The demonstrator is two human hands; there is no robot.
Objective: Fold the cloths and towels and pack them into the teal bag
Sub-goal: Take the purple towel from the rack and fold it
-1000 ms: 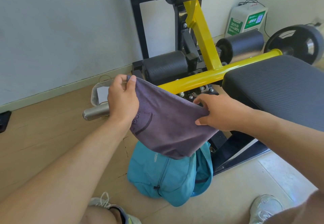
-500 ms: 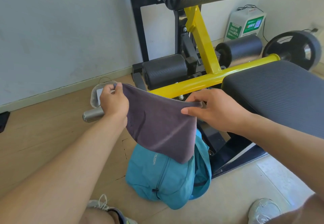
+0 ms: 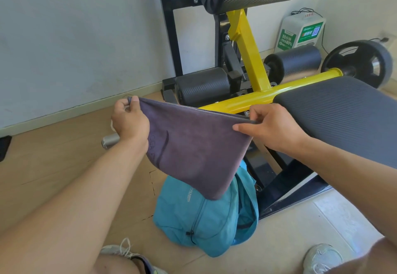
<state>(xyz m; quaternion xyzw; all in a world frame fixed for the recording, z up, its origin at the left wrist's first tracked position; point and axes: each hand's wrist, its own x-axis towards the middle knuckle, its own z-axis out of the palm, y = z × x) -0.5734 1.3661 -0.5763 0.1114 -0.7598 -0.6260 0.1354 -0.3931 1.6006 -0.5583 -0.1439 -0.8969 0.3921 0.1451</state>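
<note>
A folded dark purple towel (image 3: 193,151) hangs in the air between my hands, its top edge stretched taut. My left hand (image 3: 129,121) pinches the towel's upper left corner. My right hand (image 3: 272,127) pinches the upper right corner. Directly below the towel, a teal bag (image 3: 199,220) lies slumped on the floor; the towel's lower tip overlaps it in view. I cannot tell whether the bag's mouth is open.
A yellow and black weight bench (image 3: 335,112) with roller pads stands to the right and behind. A metal bottle (image 3: 109,141) lies on the wooden floor behind my left hand. My shoes (image 3: 322,258) show at the bottom edge. A green and white box (image 3: 300,33) stands by the wall.
My hands have spread apart, pulling the towel's top edge straight. The towel hangs flatter and wider than a second ago.
</note>
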